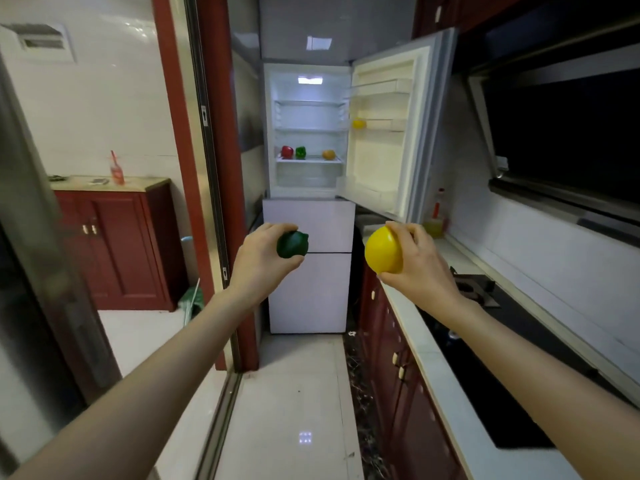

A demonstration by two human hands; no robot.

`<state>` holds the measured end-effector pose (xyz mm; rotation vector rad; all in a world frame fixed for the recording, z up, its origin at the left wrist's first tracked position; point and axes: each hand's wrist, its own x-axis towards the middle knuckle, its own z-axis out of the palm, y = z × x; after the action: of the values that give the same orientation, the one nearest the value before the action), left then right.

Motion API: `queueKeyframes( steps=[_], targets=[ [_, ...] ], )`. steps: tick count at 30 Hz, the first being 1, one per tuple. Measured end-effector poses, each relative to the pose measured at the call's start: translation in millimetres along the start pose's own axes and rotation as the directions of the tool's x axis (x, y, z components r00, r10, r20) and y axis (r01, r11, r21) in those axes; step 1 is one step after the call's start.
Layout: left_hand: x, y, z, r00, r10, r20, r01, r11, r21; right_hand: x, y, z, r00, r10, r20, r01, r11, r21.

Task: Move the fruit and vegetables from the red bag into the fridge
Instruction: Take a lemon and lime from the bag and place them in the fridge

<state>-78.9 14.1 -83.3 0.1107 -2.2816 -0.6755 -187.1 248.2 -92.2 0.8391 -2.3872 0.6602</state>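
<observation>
My left hand (261,259) grips a dark green pepper (292,244), held out in front of me. A yellow fruit (382,251) sits in my right hand (420,263), at about the same height. Straight ahead stands the white fridge (308,271) with its upper door (384,140) swung open to the right. On a lit shelf inside lie a red pepper (287,151), a green pepper (300,152) and an orange fruit (328,154). Another yellow fruit (358,124) rests in a door rack. The red bag is out of view.
A counter (429,341) with a black hob (485,368) and red cabinets runs along the right. A red door frame (221,168) and sliding glass door stand at left, with a red sideboard (114,247) beyond. The tiled floor (294,393) leads to the fridge.
</observation>
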Motion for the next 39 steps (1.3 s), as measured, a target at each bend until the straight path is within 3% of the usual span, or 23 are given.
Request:
queueKeyframes(
  steps=[5, 14, 29, 39],
  targets=[
    [56, -49, 36, 1.0, -0.022, 0.017, 0.021, 0.999, 0.045, 67, 25, 64, 0.998, -0.03, 0.056, 0.029, 0.999, 0.021],
    [221, -106, 90, 1.0, 0.023, 0.018, -0.027, 0.971, 0.238, 250, 88, 129, 0.997, -0.074, 0.024, 0.072, 0.995, 0.067],
    [430, -262, 195, 1.0, -0.011, -0.014, 0.013, 0.984, 0.177, 467, 139, 304, 0.992, -0.097, 0.087, 0.091, 0.994, 0.067],
    [587, -345, 231, 0.999, 0.046, -0.013, -0.044, 0.99, 0.133, 628, 145, 364, 0.994, -0.112, 0.02, 0.112, 0.994, -0.008]
  ],
)
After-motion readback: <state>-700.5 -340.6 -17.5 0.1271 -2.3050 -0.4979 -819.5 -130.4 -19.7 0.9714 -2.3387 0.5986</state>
